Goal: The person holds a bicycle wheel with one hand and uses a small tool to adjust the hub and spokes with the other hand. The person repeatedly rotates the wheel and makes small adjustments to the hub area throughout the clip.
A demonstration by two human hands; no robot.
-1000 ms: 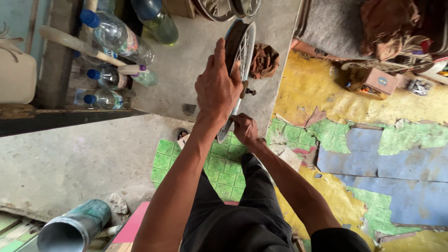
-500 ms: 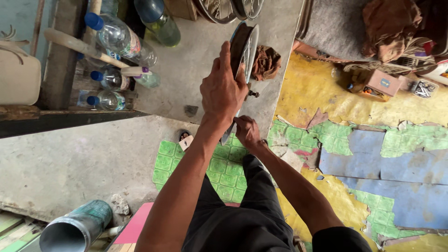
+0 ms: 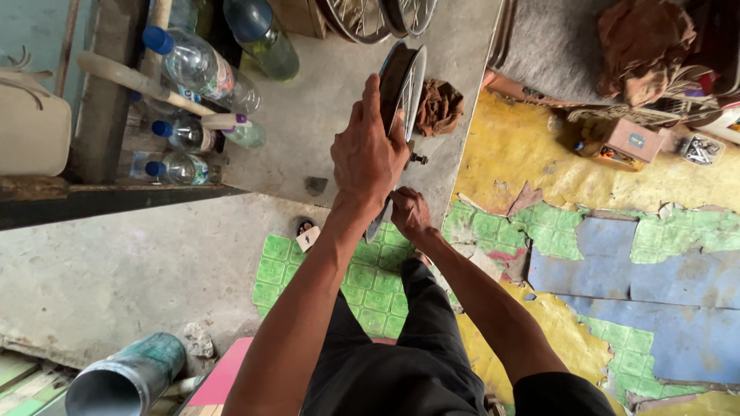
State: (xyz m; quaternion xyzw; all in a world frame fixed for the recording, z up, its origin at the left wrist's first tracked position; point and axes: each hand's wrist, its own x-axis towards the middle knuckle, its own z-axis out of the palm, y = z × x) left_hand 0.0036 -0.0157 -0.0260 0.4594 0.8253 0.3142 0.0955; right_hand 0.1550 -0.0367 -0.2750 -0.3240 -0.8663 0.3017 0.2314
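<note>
Wheel rim [image 3: 406, 85], a spoked bicycle one seen nearly edge-on, is standing upright on the concrete floor [image 3: 324, 100] just above the middle of the view, running from about 12 o'clock down toward 6. Left hand [image 3: 368, 154] is lying over the rim's upper edge, fingers stretched along it and the thumb curling round the near side, so the palm is pressing on the rim rather than pinching it. Right hand [image 3: 408, 214] is sitting lower, at 5 o'clock from the left one, fingers curled tight near the hub and its axle bolt [image 3: 417, 159]; what exactly they are closing on is hidden. A brown rag [image 3: 439, 106] is lying on the floor touching the rim at its 3 o'clock side. More spoked wheels [image 3: 378, 17] are leaning at 12 o'clock. Plastic bottles [image 3: 202, 69] with blue caps are lying at 10 o'clock, well apart from the hands. A metal pipe [image 3: 127, 377] is showing at 7 o'clock. Green patterned flooring [image 3: 370, 285] is lying under the person's dark trousers [image 3: 401, 362].
</note>
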